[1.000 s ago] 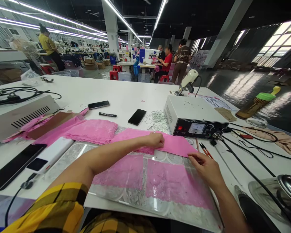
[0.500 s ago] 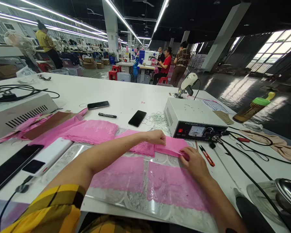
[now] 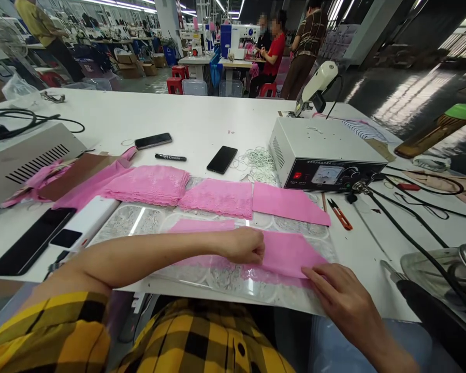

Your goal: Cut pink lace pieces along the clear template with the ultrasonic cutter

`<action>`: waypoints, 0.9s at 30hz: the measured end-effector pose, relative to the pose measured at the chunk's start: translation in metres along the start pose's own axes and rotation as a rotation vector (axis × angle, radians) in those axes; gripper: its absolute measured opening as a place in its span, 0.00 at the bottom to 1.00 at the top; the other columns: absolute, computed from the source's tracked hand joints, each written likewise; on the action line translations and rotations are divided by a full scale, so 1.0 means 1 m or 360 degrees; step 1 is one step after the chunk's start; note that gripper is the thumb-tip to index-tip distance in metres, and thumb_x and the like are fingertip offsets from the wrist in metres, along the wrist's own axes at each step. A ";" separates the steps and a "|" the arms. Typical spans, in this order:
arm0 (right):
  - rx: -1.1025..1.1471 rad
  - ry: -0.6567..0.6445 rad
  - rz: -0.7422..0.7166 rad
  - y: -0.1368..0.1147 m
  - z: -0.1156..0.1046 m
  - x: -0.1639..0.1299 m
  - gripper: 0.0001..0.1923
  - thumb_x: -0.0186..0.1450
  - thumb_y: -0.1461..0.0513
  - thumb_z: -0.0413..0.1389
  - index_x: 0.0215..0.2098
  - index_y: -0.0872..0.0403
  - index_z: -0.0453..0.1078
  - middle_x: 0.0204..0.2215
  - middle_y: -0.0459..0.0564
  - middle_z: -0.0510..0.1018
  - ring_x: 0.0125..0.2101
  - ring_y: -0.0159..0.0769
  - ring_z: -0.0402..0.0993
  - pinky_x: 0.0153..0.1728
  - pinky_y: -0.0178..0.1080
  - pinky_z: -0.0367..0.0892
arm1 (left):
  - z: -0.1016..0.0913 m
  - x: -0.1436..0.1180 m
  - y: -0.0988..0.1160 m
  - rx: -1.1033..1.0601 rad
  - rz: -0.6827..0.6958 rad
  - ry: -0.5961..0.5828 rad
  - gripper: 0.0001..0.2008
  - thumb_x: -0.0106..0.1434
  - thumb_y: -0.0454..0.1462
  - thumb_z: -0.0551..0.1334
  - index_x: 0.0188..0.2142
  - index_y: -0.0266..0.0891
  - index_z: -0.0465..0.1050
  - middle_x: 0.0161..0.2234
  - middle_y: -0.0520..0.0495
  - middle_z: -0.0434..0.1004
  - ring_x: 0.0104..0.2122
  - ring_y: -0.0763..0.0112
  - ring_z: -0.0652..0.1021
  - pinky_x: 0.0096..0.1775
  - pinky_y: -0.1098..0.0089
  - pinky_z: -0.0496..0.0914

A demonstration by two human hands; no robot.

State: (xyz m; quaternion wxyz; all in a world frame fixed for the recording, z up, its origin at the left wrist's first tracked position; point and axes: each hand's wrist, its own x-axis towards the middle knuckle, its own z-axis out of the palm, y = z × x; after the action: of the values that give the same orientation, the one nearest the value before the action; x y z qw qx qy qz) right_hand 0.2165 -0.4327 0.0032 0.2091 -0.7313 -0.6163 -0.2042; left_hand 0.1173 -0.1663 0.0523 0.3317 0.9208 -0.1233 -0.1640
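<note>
A piece of pink fabric stretches between my hands, low over a clear plastic sheet on the table. My left hand is closed on its left edge, the fingertips partly hidden. At the lower right corner, my right hand pinches the fabric between thumb and fingers. Beyond them lie a plain pink fabric stack with a slanted right end, a lace-edged pink stack and a taller pink lace stack. Another pink piece lies partly behind my left forearm.
A grey control box with a dial stands at the right, beside orange thread snips and black cables. Two phones, a black marker and tangled thread lie farther back. At left are a white power bank and a vented box.
Both hands have come from the plain stack towards my body, bringing a pink fabric piece over the near part of the plastic sheet. The view has tilted downward.
</note>
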 end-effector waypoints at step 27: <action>0.0436 -0.0141 0.0388 0.003 0.004 -0.017 0.07 0.68 0.63 0.53 0.39 0.49 0.74 0.35 0.50 0.79 0.38 0.37 0.76 0.42 0.42 0.74 | 0.046 -0.009 0.013 0.0717 0.0100 0.0311 0.05 0.65 0.37 0.63 0.34 0.37 0.74 0.40 0.45 0.73 0.39 0.64 0.71 0.45 0.62 0.63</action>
State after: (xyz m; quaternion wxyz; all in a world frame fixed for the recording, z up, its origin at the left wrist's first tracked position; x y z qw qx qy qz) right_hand 0.2170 -0.4446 -0.0098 0.3025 -0.7736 -0.5537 -0.0590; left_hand 0.0900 -0.1989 0.0295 0.1333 0.9787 -0.1528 -0.0322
